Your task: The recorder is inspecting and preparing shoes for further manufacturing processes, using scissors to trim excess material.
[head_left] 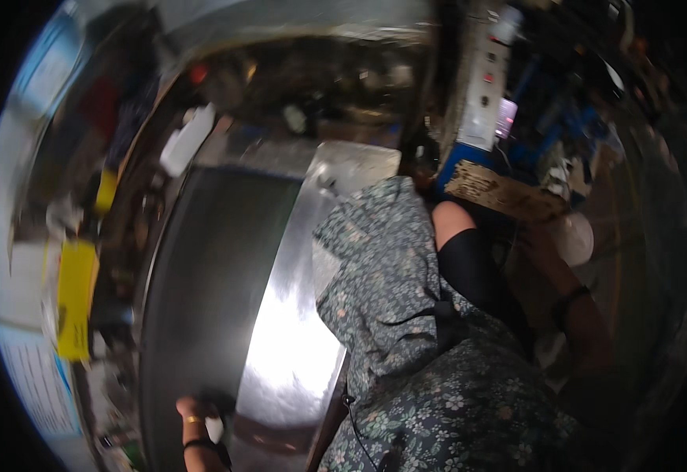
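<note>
My left hand (191, 409), with a gold-coloured ring and a black band at the wrist, is over the near end of a wide dark, flat surface that resembles a conveyor belt (221, 259). A small white thing (214, 429) lies right beside it; whether the hand touches it is unclear. Its fingers are blurred. Off to my right side, in shadow, hangs my right hand (540, 248), a dark band on its wrist. Close by is a pale, rounded object (574, 238). Dimness hides the right fingers and anything in them.
A shiny metal plate (292, 330) runs between the dark surface and my flower-patterned garment (394, 275). Yellow box-like thing (76, 299) and a white container (188, 141) stand along the left. Ahead to the right are a white panel with buttons (485, 86) and a worn board (500, 189).
</note>
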`<state>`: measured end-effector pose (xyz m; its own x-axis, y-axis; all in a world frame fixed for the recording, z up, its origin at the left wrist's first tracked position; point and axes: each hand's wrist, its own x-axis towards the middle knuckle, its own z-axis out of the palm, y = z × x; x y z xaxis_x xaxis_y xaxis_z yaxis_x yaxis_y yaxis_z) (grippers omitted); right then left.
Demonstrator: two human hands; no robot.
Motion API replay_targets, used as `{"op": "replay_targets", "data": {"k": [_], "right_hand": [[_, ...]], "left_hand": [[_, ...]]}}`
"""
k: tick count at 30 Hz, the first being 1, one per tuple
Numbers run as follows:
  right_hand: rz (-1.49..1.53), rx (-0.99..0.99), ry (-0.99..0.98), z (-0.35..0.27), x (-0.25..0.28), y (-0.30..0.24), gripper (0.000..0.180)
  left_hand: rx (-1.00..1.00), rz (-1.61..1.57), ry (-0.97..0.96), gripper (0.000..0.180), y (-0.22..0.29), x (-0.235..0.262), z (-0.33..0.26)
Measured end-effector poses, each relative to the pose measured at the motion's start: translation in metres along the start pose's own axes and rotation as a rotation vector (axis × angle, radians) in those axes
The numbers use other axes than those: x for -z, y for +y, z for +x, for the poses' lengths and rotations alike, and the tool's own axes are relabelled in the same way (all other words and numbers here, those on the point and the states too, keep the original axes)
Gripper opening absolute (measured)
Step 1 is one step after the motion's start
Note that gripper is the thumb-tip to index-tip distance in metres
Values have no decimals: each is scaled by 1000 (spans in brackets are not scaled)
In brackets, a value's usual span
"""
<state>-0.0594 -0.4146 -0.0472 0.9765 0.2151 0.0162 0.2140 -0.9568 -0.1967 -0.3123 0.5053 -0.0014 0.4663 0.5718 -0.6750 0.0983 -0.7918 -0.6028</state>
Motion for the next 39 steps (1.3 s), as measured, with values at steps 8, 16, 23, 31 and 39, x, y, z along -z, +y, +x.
{"op": "replay_targets", "data": {"k": [8, 16, 23, 31, 39], "right_hand": [[270, 147, 207, 42, 18, -88, 19], [1701, 504, 3, 105, 90, -278, 70], [1163, 259, 803, 92, 114, -233, 35], [755, 470, 633, 98, 126, -228, 37], [550, 589, 549, 72, 119, -236, 42]], "left_hand": [[239, -1075, 1012, 52, -7, 128, -124], [-1014, -2318, 1399, 43, 187, 261, -192], [-1754, -2045, 7, 88, 310, 326, -239], [-1351, -2139, -164, 52, 399, 432, -221], [-1165, -2197, -301, 33, 399, 412, -244]]}}
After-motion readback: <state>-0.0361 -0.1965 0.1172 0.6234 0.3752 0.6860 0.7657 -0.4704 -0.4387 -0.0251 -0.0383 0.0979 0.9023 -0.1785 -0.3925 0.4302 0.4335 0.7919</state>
